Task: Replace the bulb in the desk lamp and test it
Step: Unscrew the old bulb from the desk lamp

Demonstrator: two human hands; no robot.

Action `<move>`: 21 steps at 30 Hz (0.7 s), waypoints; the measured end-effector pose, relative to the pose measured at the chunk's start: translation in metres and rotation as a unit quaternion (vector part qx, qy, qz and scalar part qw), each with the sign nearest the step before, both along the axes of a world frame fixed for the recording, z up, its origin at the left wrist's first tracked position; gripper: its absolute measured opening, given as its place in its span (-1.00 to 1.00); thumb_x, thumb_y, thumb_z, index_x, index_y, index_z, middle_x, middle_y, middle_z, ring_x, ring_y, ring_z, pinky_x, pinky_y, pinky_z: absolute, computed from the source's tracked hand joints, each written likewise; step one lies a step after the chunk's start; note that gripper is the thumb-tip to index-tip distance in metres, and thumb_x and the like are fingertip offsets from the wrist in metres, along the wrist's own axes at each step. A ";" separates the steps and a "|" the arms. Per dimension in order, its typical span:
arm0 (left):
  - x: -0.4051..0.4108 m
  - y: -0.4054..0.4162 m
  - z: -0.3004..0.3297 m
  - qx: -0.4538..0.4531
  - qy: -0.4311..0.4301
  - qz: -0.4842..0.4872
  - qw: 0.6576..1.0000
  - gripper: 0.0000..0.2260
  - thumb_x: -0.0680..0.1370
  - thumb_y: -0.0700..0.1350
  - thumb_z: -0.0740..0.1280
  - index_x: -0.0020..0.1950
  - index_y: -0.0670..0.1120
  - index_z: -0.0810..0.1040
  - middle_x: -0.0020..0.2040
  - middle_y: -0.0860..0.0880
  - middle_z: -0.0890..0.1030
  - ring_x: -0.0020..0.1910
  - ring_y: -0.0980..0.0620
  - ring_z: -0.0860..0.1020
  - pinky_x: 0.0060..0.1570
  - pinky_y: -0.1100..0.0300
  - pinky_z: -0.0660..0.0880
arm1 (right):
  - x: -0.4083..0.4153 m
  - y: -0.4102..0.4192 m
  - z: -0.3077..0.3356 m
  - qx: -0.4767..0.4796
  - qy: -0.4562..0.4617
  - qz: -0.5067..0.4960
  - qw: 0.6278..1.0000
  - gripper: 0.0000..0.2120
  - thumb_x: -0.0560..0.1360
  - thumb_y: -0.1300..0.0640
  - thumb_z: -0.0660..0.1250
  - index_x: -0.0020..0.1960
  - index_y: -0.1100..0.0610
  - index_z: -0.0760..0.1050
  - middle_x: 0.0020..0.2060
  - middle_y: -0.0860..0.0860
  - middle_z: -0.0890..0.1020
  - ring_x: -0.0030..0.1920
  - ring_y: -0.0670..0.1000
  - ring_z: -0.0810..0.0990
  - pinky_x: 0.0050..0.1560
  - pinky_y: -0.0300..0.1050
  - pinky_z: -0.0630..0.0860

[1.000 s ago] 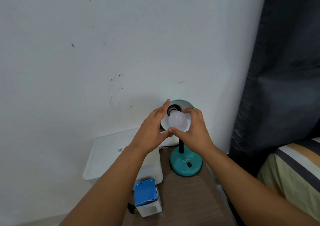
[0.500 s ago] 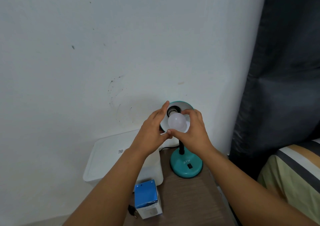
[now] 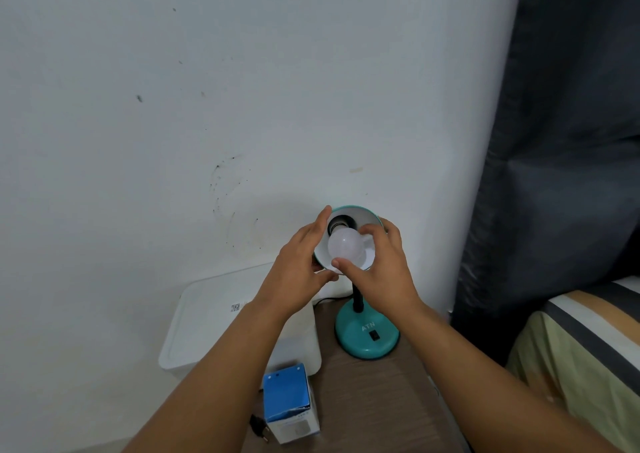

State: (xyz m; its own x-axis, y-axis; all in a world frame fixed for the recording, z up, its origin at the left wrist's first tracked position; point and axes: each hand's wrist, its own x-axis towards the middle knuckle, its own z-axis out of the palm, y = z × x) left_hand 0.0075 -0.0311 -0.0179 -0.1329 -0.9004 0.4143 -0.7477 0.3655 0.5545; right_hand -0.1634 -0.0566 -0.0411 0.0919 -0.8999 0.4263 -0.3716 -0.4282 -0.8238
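Plug point(image 3: 259, 432): a dark two-pin plug lies loose on the tabletop nearest the camera, well short of both hands; unplugged, which suits work on the socket.
Bulb box point(image 3: 290, 403): the blue-topped carton stands just beside the plug, below the left forearm, its top looking torn open; likely the new bulb's packaging.
Lamp base point(image 3: 367, 335): the teal base sits on the wooden table point(image 3: 374, 400) under the right wrist, its black switch facing the person and within reach for the test.
White bin point(image 3: 214, 328): a lidded container sits under the left wrist, against the wall.
Left hand point(image 3: 300, 268): its fingers lie fairly straight along the outer left edge of the shade point(image 3: 353, 214), fingertip at the rim, thumb tucked under the lower rim; it steadies the shade on its flexible neck against the twisting.
Right hand point(image 3: 380, 268): thumb and curled fingers pinch the bulb point(image 3: 347, 248) from below and above, a grip suited to turning it.
Bulb: it sits between the right fingertips inside the upturned shade, its neck pointing at the dark socket point(image 3: 341, 224) just beyond; whether the threads have caught I cannot tell.
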 end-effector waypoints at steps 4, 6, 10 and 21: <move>0.000 0.001 0.000 0.002 0.003 -0.002 1.000 -0.05 0.43 -0.15 0.54 0.58 0.27 -0.02 0.34 0.06 0.44 0.22 0.11 0.46 0.18 0.11 0.53 | -0.005 0.000 -0.006 -0.026 0.005 0.054 0.998 -0.43 0.47 0.09 0.43 0.39 -0.15 0.31 0.45 -0.04 0.17 0.42 0.02 0.28 0.36 -0.03 0.40; -0.001 0.001 0.001 0.003 0.006 -0.001 1.000 -0.05 0.43 -0.16 0.54 0.58 0.27 -0.01 0.33 0.06 0.44 0.22 0.13 0.45 0.18 0.14 0.53 | -0.008 0.000 -0.007 -0.018 0.010 0.074 0.997 -0.41 0.48 0.12 0.39 0.40 -0.24 0.26 0.49 -0.06 0.08 0.47 0.05 0.22 0.36 0.04 0.42; -0.001 0.001 0.001 -0.004 0.000 -0.001 1.000 -0.09 0.46 -0.10 0.52 0.58 0.27 -0.02 0.35 0.06 0.44 0.23 0.12 0.46 0.19 0.14 0.51 | -0.004 0.000 -0.006 -0.010 0.014 0.052 0.998 -0.27 0.38 -0.07 0.48 0.43 -0.16 0.19 0.49 -0.07 0.10 0.46 0.00 0.21 0.38 -0.04 0.32; 0.000 0.000 0.000 0.000 0.001 0.000 1.000 -0.05 0.43 -0.16 0.54 0.58 0.25 0.00 0.33 0.04 0.45 0.20 0.09 0.49 0.15 0.27 0.51 | -0.005 -0.001 -0.006 -0.029 0.037 0.064 0.997 -0.31 0.44 0.07 0.41 0.45 -0.25 0.20 0.54 -0.06 -0.05 0.53 0.05 0.08 0.44 0.04 0.25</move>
